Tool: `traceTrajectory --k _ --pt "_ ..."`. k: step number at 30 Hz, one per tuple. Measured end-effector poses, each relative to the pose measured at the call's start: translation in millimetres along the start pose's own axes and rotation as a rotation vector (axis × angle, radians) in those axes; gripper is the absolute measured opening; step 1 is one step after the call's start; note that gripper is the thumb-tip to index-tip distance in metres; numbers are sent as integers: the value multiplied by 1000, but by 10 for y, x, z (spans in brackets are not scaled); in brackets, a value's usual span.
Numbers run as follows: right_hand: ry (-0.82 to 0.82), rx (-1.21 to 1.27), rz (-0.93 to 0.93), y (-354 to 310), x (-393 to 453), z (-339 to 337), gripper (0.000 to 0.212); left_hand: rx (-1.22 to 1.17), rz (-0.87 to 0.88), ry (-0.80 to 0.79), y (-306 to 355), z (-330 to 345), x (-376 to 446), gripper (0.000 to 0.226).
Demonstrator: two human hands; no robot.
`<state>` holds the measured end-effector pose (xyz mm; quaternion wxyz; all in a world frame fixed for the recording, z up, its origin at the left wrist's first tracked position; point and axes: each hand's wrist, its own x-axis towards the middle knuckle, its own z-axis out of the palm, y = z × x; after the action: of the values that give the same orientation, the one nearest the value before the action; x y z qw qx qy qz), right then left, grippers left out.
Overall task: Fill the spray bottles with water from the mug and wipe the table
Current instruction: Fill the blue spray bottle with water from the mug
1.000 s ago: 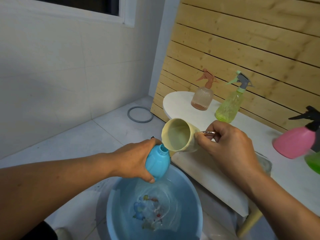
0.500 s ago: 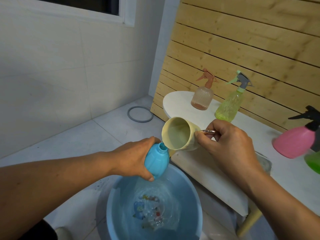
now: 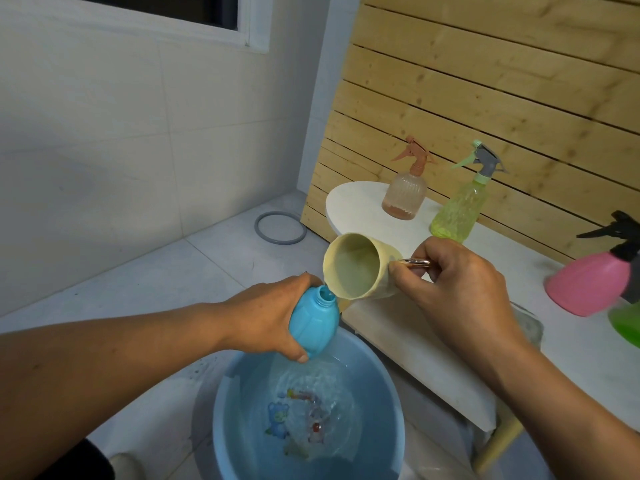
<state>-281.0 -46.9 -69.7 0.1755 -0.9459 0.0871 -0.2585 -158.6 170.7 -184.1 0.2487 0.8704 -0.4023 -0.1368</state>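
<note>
Left hand: our left hand (image 3: 266,317) wraps its curled fingers and thumb round the blue spray bottle (image 3: 313,323), held capless and tilted over the basin (image 3: 388,403), not on the table.
Right hand: our right hand (image 3: 453,289) pinches the metal handle (image 3: 414,262) of the yellow mug (image 3: 360,268), fingers curled through and round it.
Mug to bottle: the mug is tipped almost on its side, its lower lip touching or just above the bottle's narrow neck.
Water: we think a thin stream is passing into the neck, but it is too faint here to be sure.
Spill risk: the neck is small against the wide mug rim, so any further tilt could send water down the bottle's side; the basin below would catch most of it.
Slip risk: a wet, tilted bottle could turn in our grip and break the alignment.
Overfill risk: the bottle is opaque, so we cannot judge its level.
Table: the white table (image 3: 433,327) sits just beside the pour; its edge may get splashed, adding to the wiping.
Other bottles: the peach bottle (image 3: 405,199), yellow-green bottle (image 3: 457,213) and pink bottle (image 3: 588,285) stand on the table, well apart from our hands.
</note>
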Motion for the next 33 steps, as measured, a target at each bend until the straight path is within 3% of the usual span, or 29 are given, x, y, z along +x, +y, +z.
traceTrajectory --k 33 --pt "39 -21 -77 14 -7 33 27 0 11 2 -8 20 -1 98"
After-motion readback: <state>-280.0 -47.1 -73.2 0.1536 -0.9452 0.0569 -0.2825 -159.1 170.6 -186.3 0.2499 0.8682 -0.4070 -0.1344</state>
